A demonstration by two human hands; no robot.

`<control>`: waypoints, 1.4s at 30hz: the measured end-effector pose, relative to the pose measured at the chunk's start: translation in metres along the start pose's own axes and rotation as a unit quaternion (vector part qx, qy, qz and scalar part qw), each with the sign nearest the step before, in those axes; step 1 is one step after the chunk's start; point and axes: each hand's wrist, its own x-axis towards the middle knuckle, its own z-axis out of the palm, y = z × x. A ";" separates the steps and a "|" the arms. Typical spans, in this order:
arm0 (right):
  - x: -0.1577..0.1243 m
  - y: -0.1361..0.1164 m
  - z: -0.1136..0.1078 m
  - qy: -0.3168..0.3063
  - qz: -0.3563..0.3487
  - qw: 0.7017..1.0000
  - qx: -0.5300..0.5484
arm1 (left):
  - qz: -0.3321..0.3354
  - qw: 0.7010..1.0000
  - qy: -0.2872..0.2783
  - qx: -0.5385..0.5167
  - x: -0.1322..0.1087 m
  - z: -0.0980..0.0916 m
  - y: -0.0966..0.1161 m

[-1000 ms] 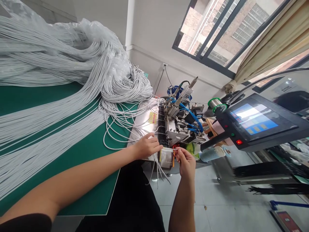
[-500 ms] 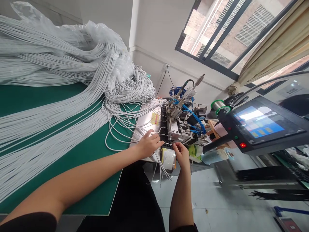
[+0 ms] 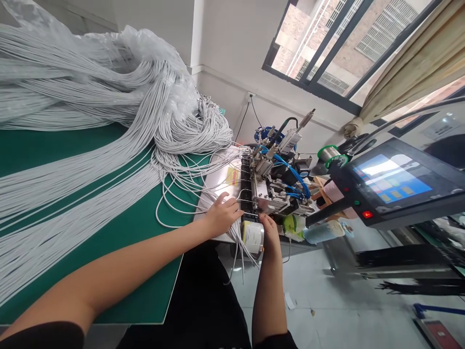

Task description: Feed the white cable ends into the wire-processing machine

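Note:
My left hand (image 3: 221,214) rests on the metal plate (image 3: 222,180) of a small machine (image 3: 276,186), fingers curled over thin white cables (image 3: 189,194) that run into a black slotted holder (image 3: 246,191). My right hand (image 3: 269,233) is pinched at the near end of that holder, on a cable tip too small to make out. Several loose cable ends (image 3: 241,252) hang below the plate, beside a white tape roll (image 3: 253,236).
A huge bundle of white cables (image 3: 72,135) lies across the green mat (image 3: 119,232), partly in clear plastic. To the right stand a touchscreen panel (image 3: 392,182), a wire spool (image 3: 329,154) and blue air hoses (image 3: 290,172). Grey floor lies below.
My right hand has moved up from below the tape roll to the near end of the black holder. My left hand has stayed on the plate.

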 end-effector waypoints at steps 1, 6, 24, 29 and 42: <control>-0.002 0.000 0.000 0.003 0.003 1.000 0.003 | 0.001 1.000 -0.002 -0.002 0.000 0.000 0.000; -0.016 0.000 -0.008 0.019 0.001 1.000 -0.012 | 0.006 1.000 -0.022 -0.011 0.002 -0.003 -0.001; -0.075 -0.056 -0.021 -0.112 -0.088 0.979 -0.149 | 0.190 0.972 0.100 -0.092 0.004 -0.011 -0.001; -0.089 -0.068 -0.009 -0.222 -0.135 0.946 -0.192 | 0.221 0.968 0.084 -0.088 0.003 -0.013 0.002; -0.084 -0.069 -0.004 -0.078 -0.236 0.950 -0.188 | 0.194 0.974 0.086 -0.074 -0.001 -0.014 0.002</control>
